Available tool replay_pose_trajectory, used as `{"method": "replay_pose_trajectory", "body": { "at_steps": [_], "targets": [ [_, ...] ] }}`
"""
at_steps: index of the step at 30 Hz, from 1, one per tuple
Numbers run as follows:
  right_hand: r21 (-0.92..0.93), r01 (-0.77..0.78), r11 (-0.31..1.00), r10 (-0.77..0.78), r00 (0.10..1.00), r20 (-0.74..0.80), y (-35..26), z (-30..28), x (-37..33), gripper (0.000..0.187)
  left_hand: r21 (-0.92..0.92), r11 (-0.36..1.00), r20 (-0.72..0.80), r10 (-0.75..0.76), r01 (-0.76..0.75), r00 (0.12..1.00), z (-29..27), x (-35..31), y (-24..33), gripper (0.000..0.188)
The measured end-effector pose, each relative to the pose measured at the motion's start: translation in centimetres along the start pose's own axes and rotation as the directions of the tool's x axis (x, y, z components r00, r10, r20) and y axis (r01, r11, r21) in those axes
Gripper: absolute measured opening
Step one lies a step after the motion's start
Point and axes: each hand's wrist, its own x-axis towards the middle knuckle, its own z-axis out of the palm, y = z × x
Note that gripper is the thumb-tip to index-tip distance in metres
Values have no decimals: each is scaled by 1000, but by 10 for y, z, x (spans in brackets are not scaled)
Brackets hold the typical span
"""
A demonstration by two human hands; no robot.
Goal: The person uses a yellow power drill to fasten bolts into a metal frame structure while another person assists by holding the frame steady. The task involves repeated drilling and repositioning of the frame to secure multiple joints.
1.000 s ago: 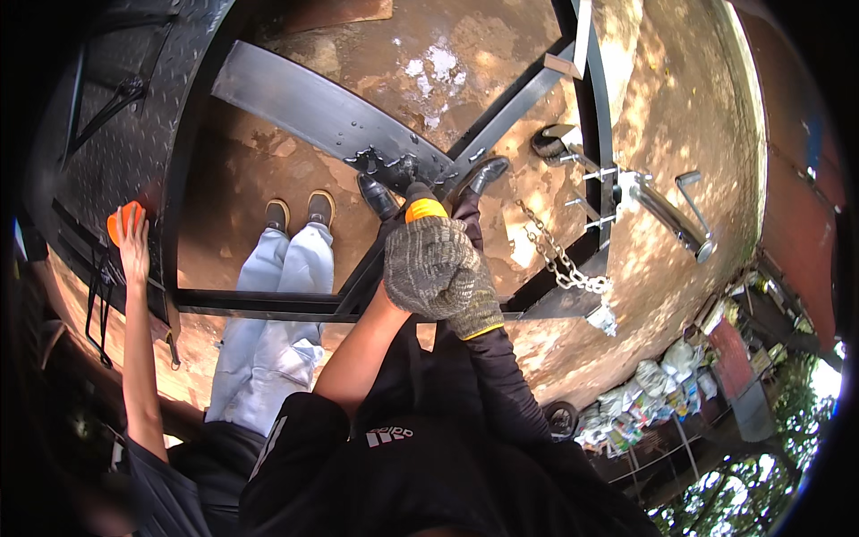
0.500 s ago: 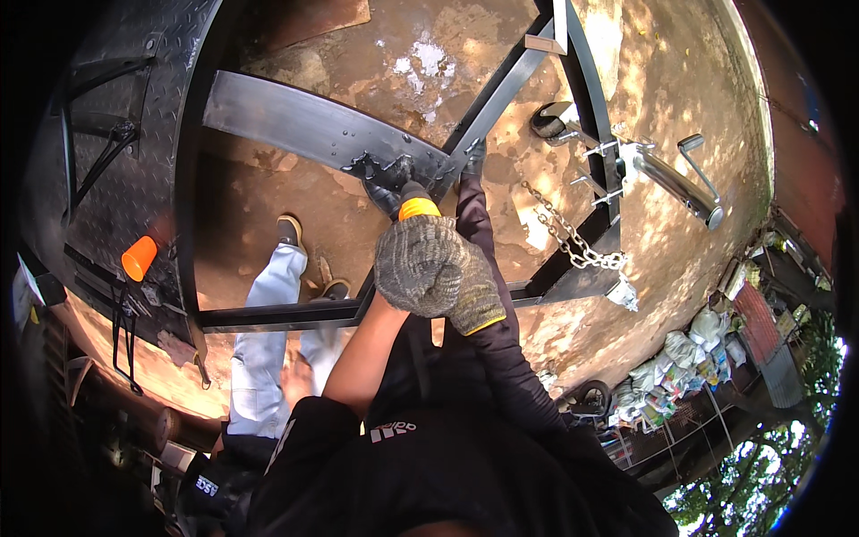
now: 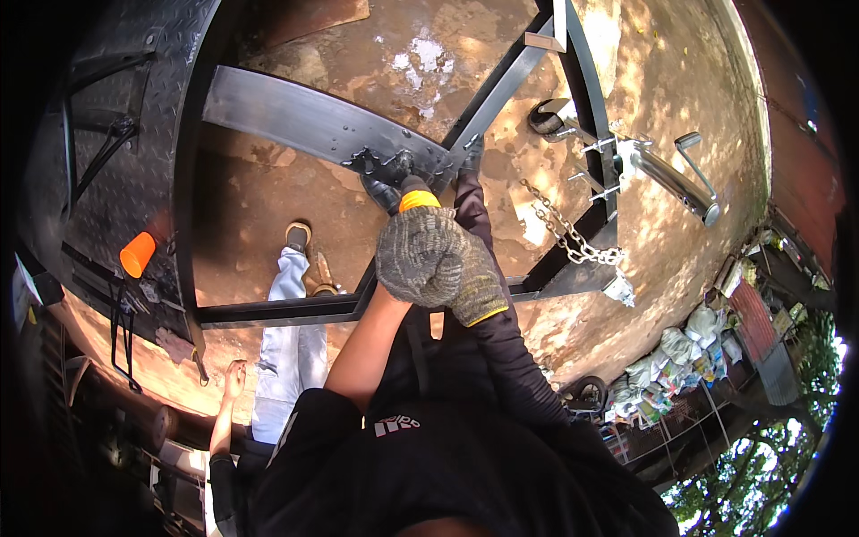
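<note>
Both my hands wear grey knit gloves and sit close together over the frame. My left hand is closed round a tool with an orange collar; its dark end points down at a steel plate. What kind of tool it is I cannot make out, as the gloves cover most of it. Pressed against the left one, my right hand, with a yellow cuff edge, is closed too; its fingertips are hidden. The tool's end meets the plate near a dark, ragged patch beside the black angled bar.
A black trailer-like frame surrounds me, with a tread-plate deck bearing an orange cup. Right: a crank jack and hanging chain. Another person's light trousers and hand are at left. White sacks lie lower right.
The other person at left has shifted, their legs drawn together and their hand moved outward to the left. My hands and the tool stay nearly in place.
</note>
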Motion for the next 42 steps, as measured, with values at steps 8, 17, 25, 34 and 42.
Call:
{"method": "replay_pose_trajectory", "body": {
  "at_steps": [8,17,25,34,42],
  "targets": [
    [-81,-34,996,29,998,-64,-26,-14,-2,37,23,1000,27,14,-15,1000,-4,1,0,31],
    [97,-79,992,79,997,6,-7,2,2,33,-119,993,-46,17,-23,999,-12,8,-2,30],
    [81,-17,997,19,1000,-19,-8,2,1,30,106,993,0,-43,43,999,8,-8,-14,30],
    [-100,-78,992,83,995,49,-19,-8,5,29,-230,943,23,-240,239,970,-3,3,-2,24],
    [-192,11,981,-12,1000,-7,-30,-18,-3,27,135,990,-29,-30,34,999,-2,-3,-5,27]
  ]
}}
